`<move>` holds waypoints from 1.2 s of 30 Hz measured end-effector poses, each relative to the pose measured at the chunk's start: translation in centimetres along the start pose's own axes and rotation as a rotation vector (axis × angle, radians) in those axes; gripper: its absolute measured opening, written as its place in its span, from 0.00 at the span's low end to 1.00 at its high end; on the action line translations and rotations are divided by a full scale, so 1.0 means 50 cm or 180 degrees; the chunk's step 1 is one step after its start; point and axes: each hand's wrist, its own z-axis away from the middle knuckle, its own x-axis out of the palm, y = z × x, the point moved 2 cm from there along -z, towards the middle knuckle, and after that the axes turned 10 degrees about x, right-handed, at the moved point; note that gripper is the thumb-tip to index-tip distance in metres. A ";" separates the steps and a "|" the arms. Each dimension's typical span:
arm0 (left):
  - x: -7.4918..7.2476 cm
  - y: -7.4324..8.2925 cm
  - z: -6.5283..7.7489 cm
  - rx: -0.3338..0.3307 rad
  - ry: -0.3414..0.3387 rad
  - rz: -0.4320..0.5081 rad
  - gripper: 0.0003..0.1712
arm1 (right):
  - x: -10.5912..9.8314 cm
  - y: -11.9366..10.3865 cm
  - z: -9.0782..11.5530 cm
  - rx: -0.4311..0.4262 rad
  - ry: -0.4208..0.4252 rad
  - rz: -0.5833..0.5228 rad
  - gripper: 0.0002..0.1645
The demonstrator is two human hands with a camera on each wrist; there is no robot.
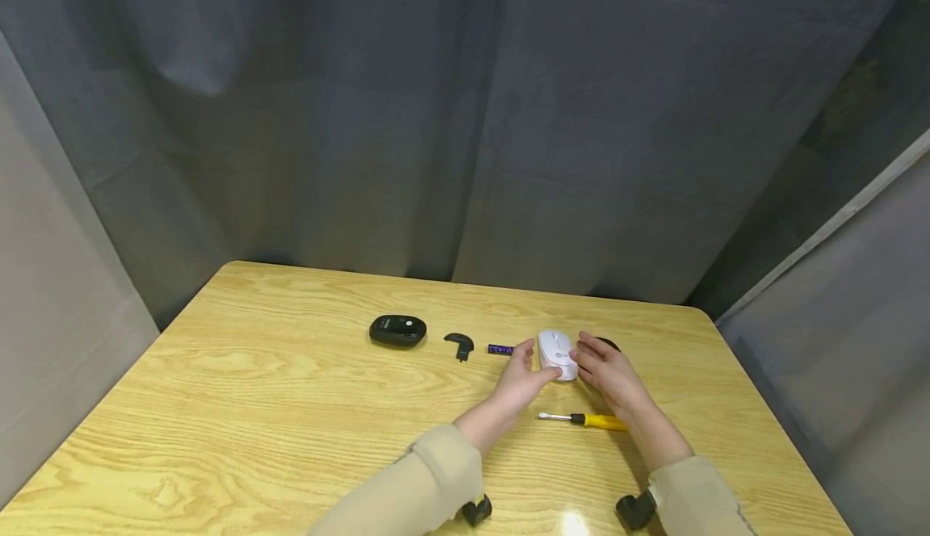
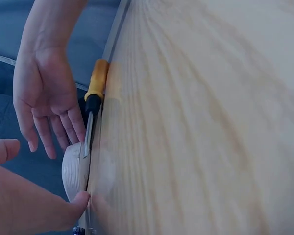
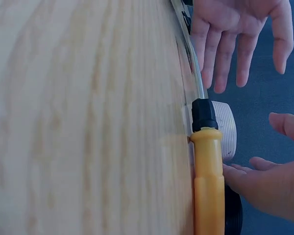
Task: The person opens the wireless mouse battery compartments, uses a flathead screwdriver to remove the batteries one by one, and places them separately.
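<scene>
A white computer mouse (image 1: pixel 555 349) lies on the table between the two hands. My left hand (image 1: pixel 517 381) is at its left side, fingers apart and fairly straight, with the thumb at the mouse's near end. On the other side, my right hand (image 1: pixel 613 376) has its extended fingertips at the mouse's right edge. Neither hand is curled round it. In the right wrist view the mouse's ribbed side (image 3: pixel 226 129) shows behind a yellow-handled screwdriver (image 3: pixel 208 171). That screwdriver lies nearer the body, its handle end partly behind the right forearm in the head view.
Left of the mouse lies a purple battery (image 1: pixel 500 349), partly hidden by the left fingers. Farther left are a small black hooked piece (image 1: pixel 461 344) and a black mouse (image 1: pixel 397 330). A dark rounded object (image 1: pixel 609 344) shows behind the right hand. Grey curtains stand behind the wooden table (image 1: pixel 291 407).
</scene>
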 end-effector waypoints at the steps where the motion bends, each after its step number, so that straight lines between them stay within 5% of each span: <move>1: 0.002 -0.002 -0.001 -0.0006 -0.0001 -0.0012 0.42 | 0.002 0.000 0.000 0.0006 -0.0020 0.0013 0.40; 17: 0.011 -0.017 -0.021 0.0153 -0.0212 0.0067 0.43 | 0.013 0.010 -0.009 -0.0008 -0.0090 0.0124 0.39; 36: 0.006 -0.007 -0.012 0.0131 -0.0188 0.0158 0.45 | 0.017 0.001 0.002 -0.0169 0.0217 0.0308 0.38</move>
